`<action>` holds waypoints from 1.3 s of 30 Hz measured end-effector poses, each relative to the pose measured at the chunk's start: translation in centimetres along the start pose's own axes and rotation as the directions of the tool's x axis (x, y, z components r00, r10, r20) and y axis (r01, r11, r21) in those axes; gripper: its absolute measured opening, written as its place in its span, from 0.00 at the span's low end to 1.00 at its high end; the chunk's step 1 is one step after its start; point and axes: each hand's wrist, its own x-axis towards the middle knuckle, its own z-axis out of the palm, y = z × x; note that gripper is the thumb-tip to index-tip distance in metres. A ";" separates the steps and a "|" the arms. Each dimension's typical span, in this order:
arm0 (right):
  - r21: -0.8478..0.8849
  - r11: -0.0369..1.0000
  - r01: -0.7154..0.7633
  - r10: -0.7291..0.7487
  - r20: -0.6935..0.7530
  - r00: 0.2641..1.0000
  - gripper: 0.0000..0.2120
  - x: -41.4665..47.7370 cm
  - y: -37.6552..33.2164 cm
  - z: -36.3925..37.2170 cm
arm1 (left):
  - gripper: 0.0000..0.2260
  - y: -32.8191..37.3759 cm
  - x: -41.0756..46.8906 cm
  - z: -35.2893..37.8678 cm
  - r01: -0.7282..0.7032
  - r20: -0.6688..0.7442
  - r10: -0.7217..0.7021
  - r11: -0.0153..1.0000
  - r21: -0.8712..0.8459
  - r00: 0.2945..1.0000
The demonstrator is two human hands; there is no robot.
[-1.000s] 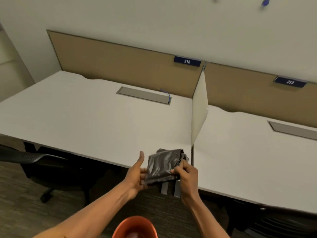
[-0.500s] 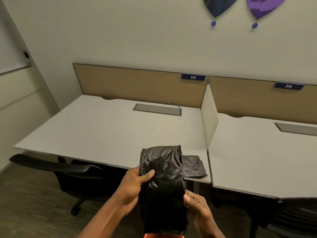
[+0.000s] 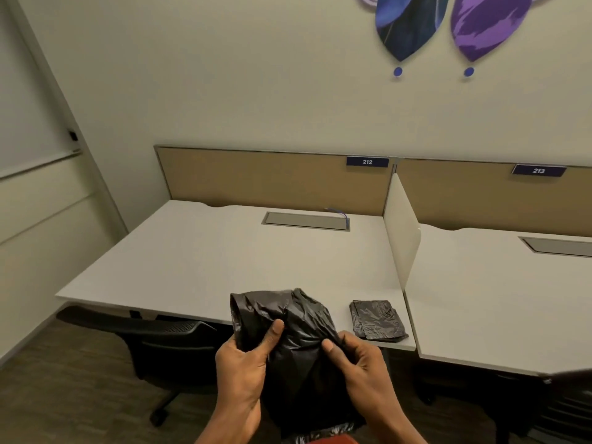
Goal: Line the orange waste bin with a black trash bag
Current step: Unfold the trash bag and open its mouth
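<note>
A crumpled black trash bag [image 3: 298, 344] hangs in front of me, partly unfolded, over the near edge of the white desk. My left hand [image 3: 245, 370] grips its left side with the thumb on top. My right hand [image 3: 358, 366] pinches its right side. A sliver of the orange waste bin [image 3: 333, 439] shows at the bottom edge, right under the bag; the rest of the bin is out of frame.
A second folded black bag [image 3: 378, 320] lies on the white desk [image 3: 224, 264] near its front right corner. A white divider panel [image 3: 400, 238] separates it from the neighbouring desk. A black office chair [image 3: 153, 334] stands under the desk at left.
The view has tilted up and the bin has almost left the frame. The bag went from a small folded packet to a long hanging sheet, and my hands now pull its sides apart.
</note>
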 end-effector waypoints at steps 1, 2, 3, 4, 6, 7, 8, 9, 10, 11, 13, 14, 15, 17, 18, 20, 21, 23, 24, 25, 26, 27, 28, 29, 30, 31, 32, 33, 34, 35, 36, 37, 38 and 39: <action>0.021 1.000 0.001 -0.001 -0.013 1.000 0.09 0.0 -0.1 0.2 | 0.20 -0.2 0.2 -0.3 -0.005 -0.012 0.005 1.000 -0.006 1.000; 0.059 0.998 -0.001 0.003 -0.028 1.000 0.10 0.1 -0.4 0.4 | 0.28 -0.2 0.3 -0.6 0.012 -0.001 -0.012 1.000 0.002 1.000; 0.094 0.996 -0.004 0.008 -0.044 0.999 0.11 0.1 -0.4 0.6 | 0.34 -0.3 0.2 -0.9 0.040 0.036 -0.040 0.999 0.009 0.999; 0.122 0.992 -0.008 0.015 -0.058 0.998 0.12 0.2 -0.4 0.7 | 0.35 -0.4 0.1 -1.2 0.064 0.088 -0.063 0.998 -0.004 0.994; 0.179 0.984 -0.017 0.035 -0.096 0.995 0.12 0.2 -0.4 1.0 | 0.21 -0.5 -0.3 -1.7 0.089 0.175 -0.091 0.996 0.017 0.980; 0.219 0.975 -0.029 0.056 -0.120 0.991 0.13 0.3 -0.3 1.1 | 0.14 -0.5 -0.5 -1.9 0.077 0.209 -0.083 0.996 0.035 0.974; 0.268 0.962 -0.059 0.096 -0.128 0.987 0.15 0.4 -0.4 1.1 | 0.11 -0.6 -0.7 -2.1 0.068 0.228 -0.075 0.997 0.035 0.971; 0.313 0.945 -0.095 0.139 -0.120 0.983 0.16 0.5 -0.3 1.0 | 0.10 -0.8 -0.8 -2.3 0.050 0.238 -0.054 0.998 0.024 0.970; 0.346 0.928 -0.136 0.181 -0.099 0.978 0.18 0.6 -0.5 0.9 | 0.10 -1.0 -0.7 -2.6 0.035 0.217 -0.040 0.999 0.027 0.975; 0.345 0.924 -0.166 0.203 -0.074 0.976 0.19 0.6 -0.5 0.6 | 0.10 -0.9 -0.8 -2.7 0.025 0.189 -0.031 0.999 0.032 0.982; 0.291 0.934 -0.209 0.235 -0.057 0.970 0.22 0.7 -0.4 0.0 | 0.10 -0.8 -0.8 -2.9 0.018 0.133 -0.022 0.999 0.034 0.991; 0.254 0.941 -0.225 0.249 -0.065 0.966 0.24 0.7 -0.4 -0.2 | 0.10 -0.6 -0.8 -2.9 0.020 0.112 -0.023 0.999 0.029 0.993; 0.229 0.943 -0.243 0.265 -0.071 0.962 0.25 0.8 -0.2 -0.4 | 0.09 -0.6 -0.7 -3.1 0.024 0.089 -0.026 0.999 0.023 0.996; 0.191 0.939 -0.286 0.309 -0.103 0.945 0.25 1.1 -0.1 -0.8 | 0.08 -0.5 -0.5 -3.4 0.029 0.047 -0.031 0.998 0.047 0.998; 0.186 0.930 -0.318 0.344 -0.131 0.930 0.24 1.2 -0.1 -1.2 | 0.08 -0.4 -0.4 -3.7 0.023 0.032 -0.025 0.997 0.075 0.999; 0.198 0.897 -0.396 0.431 -0.181 0.884 0.17 1.8 0.6 -2.0 | 0.07 -0.3 -0.1 -4.1 0.007 0.019 -0.009 0.993 0.120 1.000; 0.190 0.885 -0.426 0.461 -0.218 0.860 0.14 2.2 1.2 -2.4 | 0.07 -0.3 0.2 -4.3 0.013 0.016 -0.015 0.991 0.130 1.000; 0.062 0.886 -0.460 0.456 -0.297 0.839 0.13 2.5 2.3 -2.8 | 0.06 -0.4 0.7 -4.6 0.021 0.018 -0.024 0.989 0.147 1.000; -0.056 0.886 -0.460 0.417 -0.337 0.845 0.16 2.4 2.4 -2.5 | 0.06 -0.5 0.8 -4.7 0.014 0.023 -0.018 0.988 0.155 1.000; -0.181 0.882 -0.435 0.349 -0.369 0.862 0.21 1.9 2.3 -2.1 | 0.06 -0.8 1.1 -4.6 0.003 0.024 -0.007 0.987 0.158 1.000; -0.281 0.879 -0.385 0.264 -0.385 0.884 0.25 1.3 2.0 -1.5 | 0.06 -0.9 1.1 -4.5 -0.001 0.021 -0.003 0.989 0.150 1.000; -0.338 0.893 -0.297 0.161 -0.377 0.912 0.28 0.6 1.6 -0.9 | 0.05 -1.0 1.0 -4.2 0.001 0.017 -0.003 0.990 0.142 1.000; -0.364 0.912 -0.188 0.056 -0.343 0.938 0.27 -0.2 1.2 -0.4 | 0.05 -1.1 1.0 -3.9 0.003 0.017 -0.005 0.990 0.138 1.000; -0.343 0.937 -0.071 -0.032 -0.285 0.958 0.25 -1.0 0.6 0.3 | 0.05 -1.2 1.0 -3.6 0.005 0.017 -0.007 0.990 0.142 1.000; -0.307 0.951 0.036 -0.105 -0.210 0.972 0.23 -1.7 0.0 1.0 | 0.05 -1.3 1.1 -3.4 0.004 0.021 -0.007 0.989 0.149 1.000; -0.291 0.948 0.132 -0.177 -0.132 0.975 0.25 -2.4 -0.6 1.6 | 0.04 -1.4 1.2 -3.1 0.004 0.019 -0.007 0.988 0.152 1.000; -0.295 0.929 0.222 -0.250 -0.060 0.967 0.29 -2.9 -1.0 2.1 | 0.04 -1.6 1.4 -2.9 0.002 0.012 -0.004 0.988 0.152 1.000; -0.327 0.899 0.292 -0.307 0.007 0.952 0.34 -3.3 -1.3 2.5 | 0.03 -1.7 1.7 -2.8 -0.003 -0.001 0.003 0.989 0.151 1.000; -0.356 0.862 0.360 -0.360 0.068 0.930 0.38 -3.4 -1.3 2.8 | 0.03 -1.8 1.9 -2.7 -0.010 -0.016 0.013 0.989 0.150 1.000; -0.406 0.820 0.404 -0.393 0.116 0.912 0.40 -3.4 -1.1 3.1 | 0.03 -1.9 2.0 -2.6 -0.017 -0.033 0.022 0.989 0.144 0.999; -0.448 0.784 0.430 -0.414 0.138 0.900 0.37 -3.2 -0.6 3.2 | 0.03 -1.9 2.0 -2.5 -0.020 -0.047 0.027 0.990 0.136 0.999; -0.493 0.756 0.432 -0.428 0.128 0.895 0.31 -2.9 -0.1 3.4 | 0.04 -1.9 2.0 -2.5 -0.018 -0.063 0.026 0.992 0.129 0.998; -0.524 0.737 0.427 -0.448 0.094 0.889 0.24 -2.6 0.5 3.4 | 0.04 -2.0 2.0 -2.5 -0.018 -0.074 0.028 0.991 0.129 0.997; -0.539 0.740 0.402 -0.452 0.045 0.891 0.21 -2.5 0.8 3.4 | 0.04 -2.3 2.1 -2.6 -0.017 -0.085 0.029 0.991 0.134 0.996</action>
